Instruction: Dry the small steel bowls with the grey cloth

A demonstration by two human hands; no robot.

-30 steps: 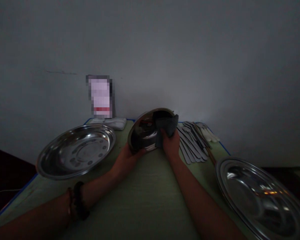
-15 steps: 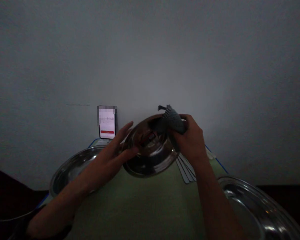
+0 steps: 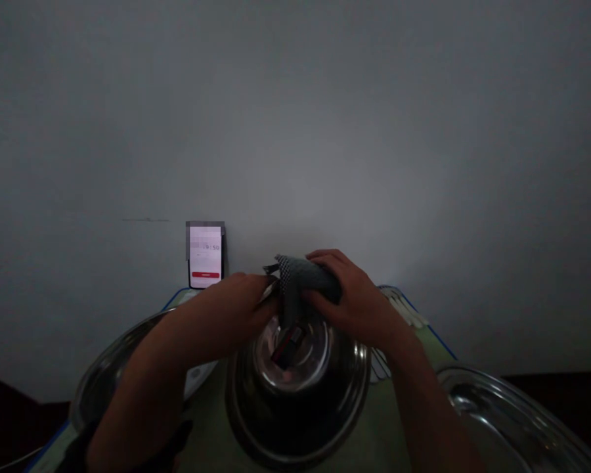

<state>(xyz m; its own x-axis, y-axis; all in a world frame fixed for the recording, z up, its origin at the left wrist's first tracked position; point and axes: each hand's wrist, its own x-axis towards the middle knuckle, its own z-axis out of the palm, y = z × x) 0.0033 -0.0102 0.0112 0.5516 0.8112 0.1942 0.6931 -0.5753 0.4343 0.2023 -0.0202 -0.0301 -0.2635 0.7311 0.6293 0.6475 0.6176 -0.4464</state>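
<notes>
A steel bowl (image 3: 295,387) is tilted with its underside toward me, low in the middle of the view. My left hand (image 3: 231,312) grips its far rim at the left, fingers curled. My right hand (image 3: 352,299) is closed on a grey checked cloth (image 3: 300,279) and presses it against the bowl's top edge. Part of the cloth hangs down over the bowl's base.
A large steel dish (image 3: 108,374) lies at the left behind my left arm and another large steel dish (image 3: 512,420) at the lower right. Several flat utensils (image 3: 398,302) lie beyond my right hand. A lit phone (image 3: 205,255) leans on the grey wall. The table (image 3: 207,433) has a green top.
The bowl has come closer and turned its underside toward me. My left hand went from flat on the bowl to gripping its rim. My right hand keeps the cloth on the top edge.
</notes>
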